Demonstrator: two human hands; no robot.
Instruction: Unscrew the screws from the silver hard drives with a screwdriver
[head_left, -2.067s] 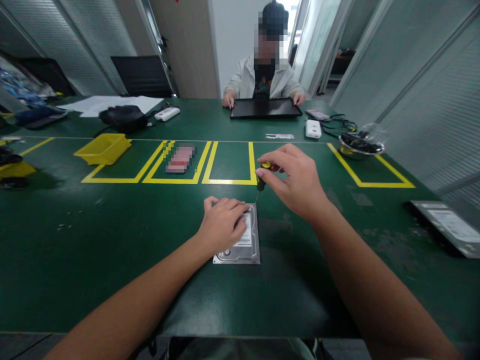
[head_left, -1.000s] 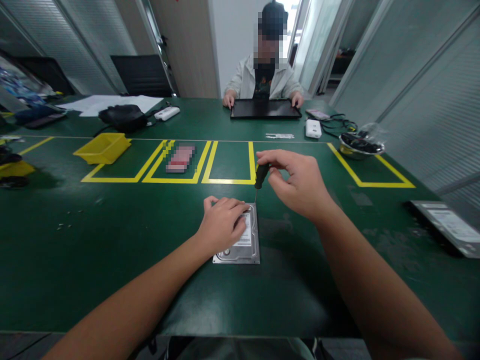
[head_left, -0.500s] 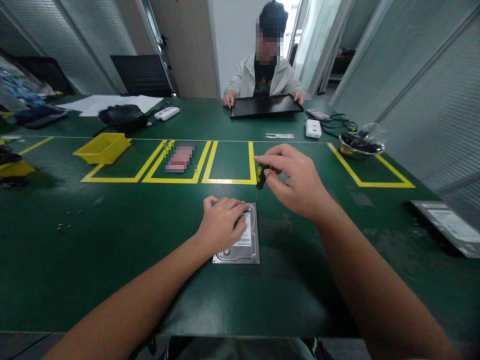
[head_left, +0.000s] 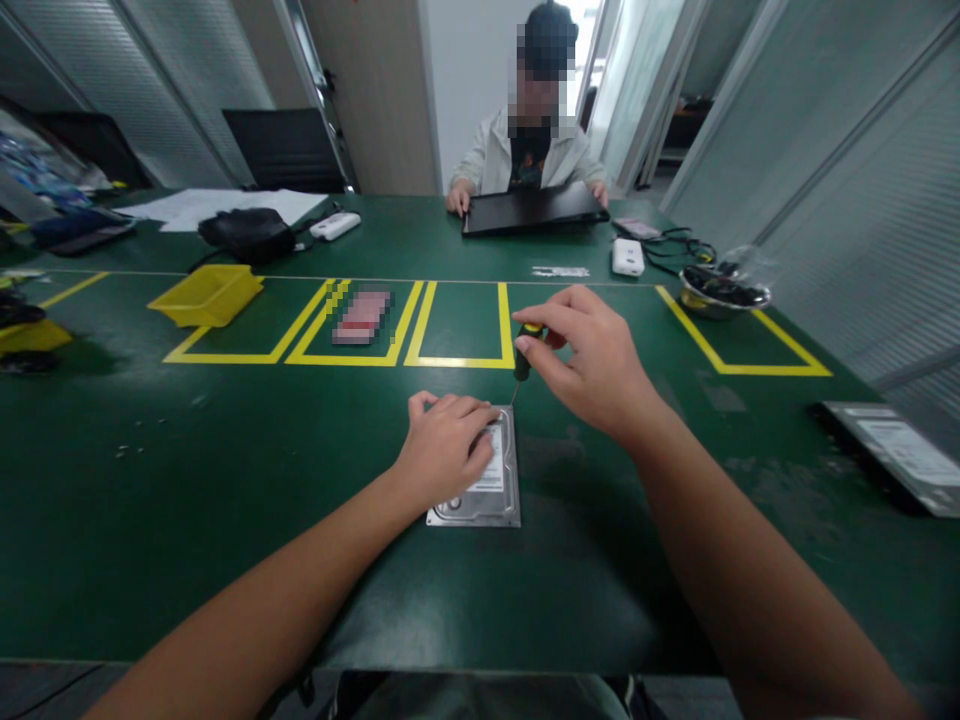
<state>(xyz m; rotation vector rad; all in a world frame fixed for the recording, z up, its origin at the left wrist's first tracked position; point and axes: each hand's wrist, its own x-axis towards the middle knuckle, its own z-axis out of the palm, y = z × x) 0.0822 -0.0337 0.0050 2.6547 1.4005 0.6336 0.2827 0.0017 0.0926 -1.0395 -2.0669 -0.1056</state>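
Observation:
A silver hard drive [head_left: 508, 485] with a white label lies flat on the green table. Across its top rests my left hand [head_left: 444, 445], fingers bent over the far part and thumb on the label, holding it against the table. My right hand [head_left: 592, 350] is closed on a small screwdriver [head_left: 523, 362] with a black and yellow handle, pinched between thumb and fingers. The screwdriver stands nearly upright, its thin shaft reaching the drive's far right corner. What lies under the tip is too small to make out.
Small screws [head_left: 127, 450] lie at left. Beyond are yellow tape frames, a yellow bin [head_left: 208, 295] and a pinkish blurred object [head_left: 363, 317]. A metal bowl [head_left: 724, 290] and another drive [head_left: 896, 445] are at right. Opposite, a person holds a black panel [head_left: 536, 210].
The screwdriver handle has turned in my right fingers, and the thumb and index finger have shifted on it. My left hand and the drive stay put. The person opposite has tilted the panel slightly.

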